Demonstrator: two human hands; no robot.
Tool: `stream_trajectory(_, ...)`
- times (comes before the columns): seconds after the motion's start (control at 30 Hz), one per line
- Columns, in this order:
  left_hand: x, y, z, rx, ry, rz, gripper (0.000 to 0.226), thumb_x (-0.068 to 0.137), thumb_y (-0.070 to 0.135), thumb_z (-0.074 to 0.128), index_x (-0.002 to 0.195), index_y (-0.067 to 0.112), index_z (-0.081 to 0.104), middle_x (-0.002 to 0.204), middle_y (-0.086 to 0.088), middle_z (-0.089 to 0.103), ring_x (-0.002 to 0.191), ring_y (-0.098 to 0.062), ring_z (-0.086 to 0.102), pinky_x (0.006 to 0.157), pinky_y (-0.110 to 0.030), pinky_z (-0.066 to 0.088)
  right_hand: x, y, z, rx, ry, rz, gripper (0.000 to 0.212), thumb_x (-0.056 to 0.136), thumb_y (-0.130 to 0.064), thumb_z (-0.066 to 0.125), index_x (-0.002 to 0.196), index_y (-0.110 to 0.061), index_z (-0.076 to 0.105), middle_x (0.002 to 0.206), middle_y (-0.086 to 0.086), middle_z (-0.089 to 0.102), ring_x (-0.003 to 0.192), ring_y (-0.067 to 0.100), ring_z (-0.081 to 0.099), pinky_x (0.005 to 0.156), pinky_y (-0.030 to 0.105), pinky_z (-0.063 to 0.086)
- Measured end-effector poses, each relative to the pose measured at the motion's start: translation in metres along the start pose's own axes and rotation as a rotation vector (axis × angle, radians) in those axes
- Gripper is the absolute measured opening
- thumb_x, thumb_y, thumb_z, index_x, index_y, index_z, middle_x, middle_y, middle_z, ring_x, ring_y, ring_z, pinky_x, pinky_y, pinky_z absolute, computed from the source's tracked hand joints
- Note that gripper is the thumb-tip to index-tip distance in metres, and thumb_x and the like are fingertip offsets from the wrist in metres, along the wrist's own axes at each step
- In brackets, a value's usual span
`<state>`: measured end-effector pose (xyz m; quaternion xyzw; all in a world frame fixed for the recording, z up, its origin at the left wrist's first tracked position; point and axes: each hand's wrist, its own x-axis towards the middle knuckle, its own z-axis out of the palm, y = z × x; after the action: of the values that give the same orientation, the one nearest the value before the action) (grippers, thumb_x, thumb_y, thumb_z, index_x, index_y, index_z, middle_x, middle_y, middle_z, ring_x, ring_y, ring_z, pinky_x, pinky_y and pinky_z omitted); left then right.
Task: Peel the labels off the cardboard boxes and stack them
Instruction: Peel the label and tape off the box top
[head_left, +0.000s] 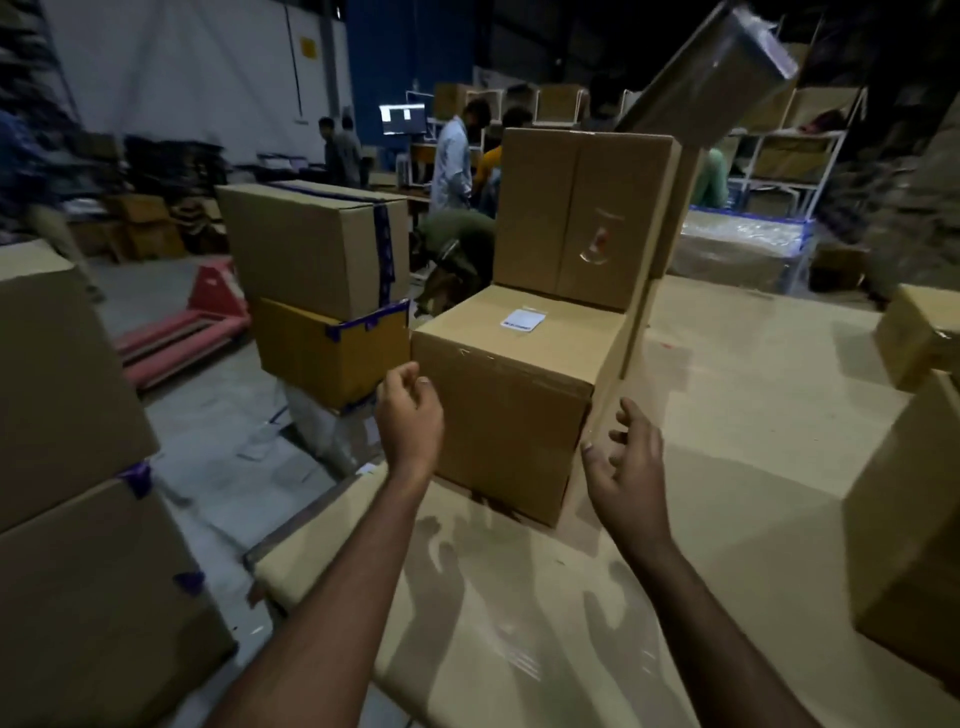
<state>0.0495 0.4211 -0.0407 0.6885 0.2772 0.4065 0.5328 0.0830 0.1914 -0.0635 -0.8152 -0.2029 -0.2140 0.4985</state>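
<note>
Both hands empty right now: left hand (408, 415) loosely curled at the near left corner of the front cardboard box (501, 410), right hand (626, 460) spread open just beside its right edge, neither clearly touching. A white label (523, 319) sits on that box's top. Behind it stands a taller box (576, 215), then a taped two-box stack (322, 280) off left.

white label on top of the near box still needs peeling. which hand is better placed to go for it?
Left, probably. The left hand is empty and sits at the near box's top left corner, nearer the white label. The right hand, also empty and open, hangs lower beside the box's right side.
</note>
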Motion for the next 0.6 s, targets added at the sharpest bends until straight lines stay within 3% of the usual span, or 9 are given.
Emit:
stream_trajectory(0.1, 0.023, -0.017, 0.006, 0.016, -0.044, -0.101, 0.031, 0.101, 0.031, 0.051, 0.13, 0.019, 0.051, 0.127, -0.004, 0.055, 0.109, -0.02, 0.058, 0.094, -0.043, 0.054, 0.004, 0.009, 0.011, 0.011, -0.055, 0.113, 0.068, 0.095, -0.025, 0.061, 0.153, -0.015, 0.026, 0.148, 0.008, 0.035, 0.126, 0.021, 0.047, 0.095, 0.038, 0.048)
stream_trajectory(0.27, 0.054, -0.008, 0.012, -0.032, -0.042, -0.215, 0.051, 0.099, 0.05, 0.049, 0.141, 0.021, 0.045, 0.134, -0.002, 0.049, 0.114, -0.022, 0.052, 0.1, -0.047, 0.048, 0.024, 0.012, 0.02, 0.148, -0.196, 0.295, 0.087, 0.092, -0.04, 0.066, 0.157, -0.021, 0.011, 0.16, 0.011, 0.024, 0.143, 0.028, 0.034, 0.111, 0.047, 0.039)
stream_trajectory(0.4, 0.071, 0.007, 0.018, -0.136, -0.203, -0.306, 0.064, 0.101, 0.057, 0.04, 0.155, 0.026, 0.027, 0.156, -0.008, 0.036, 0.139, -0.031, 0.039, 0.111, -0.05, 0.034, 0.054, -0.002, 0.013, 0.274, -0.281, 0.48, 0.115, 0.075, -0.069, 0.063, 0.156, -0.033, -0.01, 0.166, 0.008, 0.003, 0.15, 0.033, 0.017, 0.116, 0.056, 0.029)
stream_trajectory(0.47, 0.074, 0.014, 0.02, -0.157, -0.293, -0.314, 0.061, 0.102, 0.054, 0.04, 0.156, 0.027, 0.029, 0.157, -0.007, 0.037, 0.141, -0.029, 0.037, 0.112, -0.047, 0.031, 0.062, -0.007, 0.01, 0.342, -0.353, 0.527, 0.116, 0.075, -0.07, 0.062, 0.155, -0.036, -0.014, 0.166, 0.004, 0.003, 0.15, 0.033, 0.017, 0.116, 0.057, 0.027)
stream_trajectory(0.53, 0.073, 0.017, 0.021, -0.158, -0.323, -0.317, 0.059, 0.102, 0.051, 0.043, 0.155, 0.026, 0.032, 0.155, -0.007, 0.04, 0.14, -0.028, 0.038, 0.112, -0.046, 0.031, 0.065, -0.013, 0.009, 0.412, -0.434, 0.528, 0.102, 0.086, -0.059, 0.061, 0.156, -0.033, -0.008, 0.159, -0.003, 0.023, 0.143, 0.027, 0.029, 0.11, 0.05, 0.035)
stream_trajectory(0.6, 0.071, 0.017, 0.02, -0.171, -0.327, -0.32, 0.059, 0.102, 0.048, 0.045, 0.154, 0.024, 0.033, 0.153, -0.007, 0.041, 0.139, -0.028, 0.039, 0.112, -0.046, 0.031, 0.063, -0.018, 0.008, 0.438, -0.472, 0.472, 0.081, 0.095, -0.045, 0.058, 0.155, -0.031, 0.005, 0.138, -0.007, 0.037, 0.122, 0.015, 0.045, 0.084, 0.023, 0.051)
